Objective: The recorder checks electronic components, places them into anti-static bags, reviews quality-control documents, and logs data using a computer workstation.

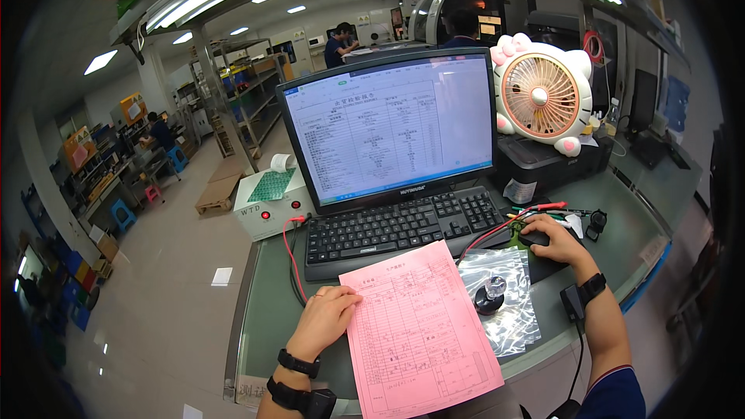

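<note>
A pink printed form (423, 334) with handwritten entries hangs over the front of the desk, tilted, its top against the keyboard (403, 226). My left hand (324, 316) grips its upper left edge, with fingers closed at the paper. My right hand (557, 239) is curled over a black computer mouse (531, 237), partly hidden under the fingers. The monitor (392, 128) ahead shows a table-like document. Between the form and my right forearm lie clear plastic bags (508, 326), with a small black-based object with a clear top (490, 295) on them.
Left of the monitor stands a white box with red buttons (268, 206), with red and black leads (291, 256). A cat-shaped fan (541, 97) sits on a black printer (551, 163) at right. Pens and tools (578, 216) lie beyond the mouse. People work farther back.
</note>
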